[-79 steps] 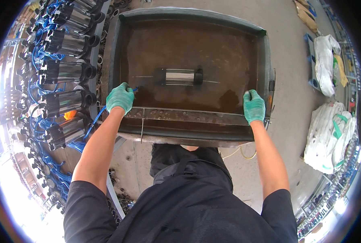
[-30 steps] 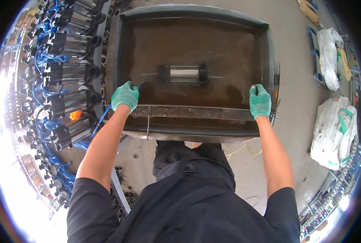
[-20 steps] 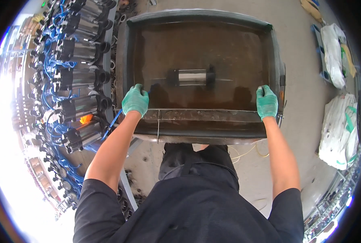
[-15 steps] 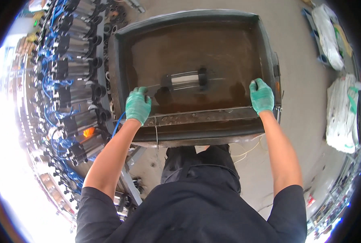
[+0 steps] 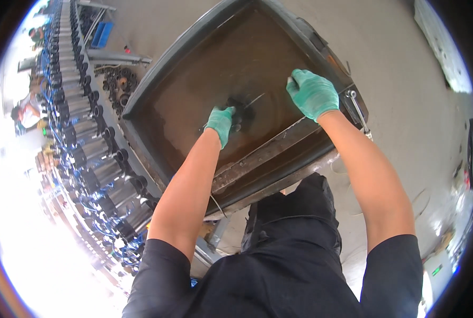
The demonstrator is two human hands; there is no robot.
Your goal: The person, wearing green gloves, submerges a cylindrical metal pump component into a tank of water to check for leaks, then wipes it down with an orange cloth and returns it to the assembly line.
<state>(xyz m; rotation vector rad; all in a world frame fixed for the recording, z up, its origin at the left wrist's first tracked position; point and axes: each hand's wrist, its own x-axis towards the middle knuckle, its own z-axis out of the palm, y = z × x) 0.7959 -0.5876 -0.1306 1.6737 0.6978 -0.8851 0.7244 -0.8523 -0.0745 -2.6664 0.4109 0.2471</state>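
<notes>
A wide dark tank [image 5: 165, 79] of brownish water lies in front of me. In it, my left hand [image 5: 220, 126], in a green glove, is closed around a cylinder with a black end [image 5: 242, 109]. The glove and the murky water hide most of the cylinder's body. A thin rod [image 5: 255, 101] sticks out beyond its far end. My right hand [image 5: 313, 94], also gloved in green, hovers over the right part of the tank. Its fingers are loosely bent and apart, with nothing visible between them.
A metal bar [image 5: 263, 155] crosses the tank's near side. At its right corner rests a shiny wrench-like tool [image 5: 357, 111]. A long row of similar cylinders [image 5: 96, 142] with blue hoses stands at left. Dark ring-shaped parts [image 5: 121, 84] and a blue bin [image 5: 103, 35] sit beyond.
My left hand has moved from the tank's near left edge inward onto the cylinder. My right hand has come off the right rim, over the water. The view has turned.
</notes>
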